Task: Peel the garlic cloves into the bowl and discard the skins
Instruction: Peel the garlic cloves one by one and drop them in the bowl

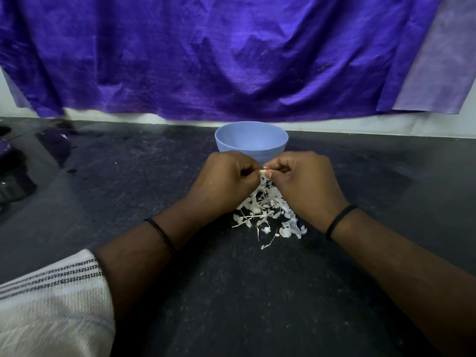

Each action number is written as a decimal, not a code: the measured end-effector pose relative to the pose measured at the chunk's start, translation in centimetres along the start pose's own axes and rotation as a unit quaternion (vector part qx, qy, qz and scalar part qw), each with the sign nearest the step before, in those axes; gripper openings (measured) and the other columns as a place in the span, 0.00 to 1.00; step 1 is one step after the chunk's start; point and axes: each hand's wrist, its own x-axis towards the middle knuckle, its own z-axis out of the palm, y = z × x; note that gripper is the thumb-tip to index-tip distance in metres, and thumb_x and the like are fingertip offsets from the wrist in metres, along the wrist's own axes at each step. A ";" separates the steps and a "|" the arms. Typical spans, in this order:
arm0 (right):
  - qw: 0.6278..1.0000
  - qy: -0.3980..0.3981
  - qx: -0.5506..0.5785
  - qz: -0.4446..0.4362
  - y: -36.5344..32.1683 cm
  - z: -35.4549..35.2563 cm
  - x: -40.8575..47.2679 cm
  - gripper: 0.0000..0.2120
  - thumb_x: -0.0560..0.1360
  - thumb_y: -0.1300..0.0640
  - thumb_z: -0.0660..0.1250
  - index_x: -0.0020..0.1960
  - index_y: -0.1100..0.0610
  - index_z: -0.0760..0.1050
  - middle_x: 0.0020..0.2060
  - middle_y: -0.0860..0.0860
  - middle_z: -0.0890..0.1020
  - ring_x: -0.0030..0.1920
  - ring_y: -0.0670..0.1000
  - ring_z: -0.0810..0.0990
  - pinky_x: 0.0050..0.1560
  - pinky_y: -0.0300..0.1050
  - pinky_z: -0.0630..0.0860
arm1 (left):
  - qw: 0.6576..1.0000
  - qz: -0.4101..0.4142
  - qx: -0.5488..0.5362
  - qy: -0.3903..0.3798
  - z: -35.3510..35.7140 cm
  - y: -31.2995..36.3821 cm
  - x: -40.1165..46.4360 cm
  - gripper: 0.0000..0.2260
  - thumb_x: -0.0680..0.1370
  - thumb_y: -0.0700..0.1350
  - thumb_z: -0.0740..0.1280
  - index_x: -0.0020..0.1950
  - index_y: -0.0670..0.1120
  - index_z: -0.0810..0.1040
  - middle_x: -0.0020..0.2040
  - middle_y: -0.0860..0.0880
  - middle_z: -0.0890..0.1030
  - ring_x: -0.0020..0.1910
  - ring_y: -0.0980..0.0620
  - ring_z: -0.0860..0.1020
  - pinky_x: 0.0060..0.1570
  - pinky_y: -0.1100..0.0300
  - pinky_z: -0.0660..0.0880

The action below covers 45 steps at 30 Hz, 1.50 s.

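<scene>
A small pale garlic clove [263, 172] is pinched between the fingertips of my left hand [223, 176] and my right hand [304, 179], which meet knuckle to knuckle above the counter. Most of the clove is hidden by my fingers. Directly behind my hands stands a light blue bowl [251, 140]; its inside bottom is out of sight. Below and between my wrists lies a pile of white garlic skins [268, 215], spreading toward me on the dark counter [154, 191].
A purple cloth [231, 60] hangs down the wall behind the bowl. Dark objects [10, 173] sit at the far left edge of the counter. A white striped sleeve [51, 300] covers my left upper arm.
</scene>
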 end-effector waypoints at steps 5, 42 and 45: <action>1.000 0.014 0.000 -0.010 -0.2 0.1 -0.2 0.03 0.75 0.58 0.74 0.47 0.55 0.86 0.41 0.47 0.86 0.41 0.42 0.83 0.47 0.39 0.80 | 1.000 -0.023 -0.014 0.000 -0.2 0.1 0.1 0.04 0.74 0.40 0.74 0.40 0.45 0.87 0.32 0.54 0.84 0.32 0.58 0.81 0.34 0.60 0.78; 0.965 -0.042 0.234 0.112 -0.4 -0.6 0.0 0.05 0.79 0.63 0.67 0.47 0.59 0.82 0.36 0.54 0.85 0.32 0.49 0.80 0.33 0.46 0.82 | 0.950 -0.162 -0.268 0.006 0.2 -0.3 0.4 0.04 0.76 0.33 0.71 0.42 0.36 0.84 0.34 0.42 0.83 0.31 0.44 0.82 0.35 0.50 0.82; 0.934 -0.060 0.323 0.139 -0.6 -0.8 0.1 0.05 0.80 0.63 0.66 0.53 0.61 0.80 0.41 0.55 0.86 0.36 0.49 0.82 0.38 0.41 0.83 | 0.952 -0.169 -0.255 0.018 0.2 -0.5 0.4 0.05 0.76 0.36 0.72 0.40 0.37 0.83 0.33 0.42 0.83 0.29 0.46 0.81 0.32 0.54 0.80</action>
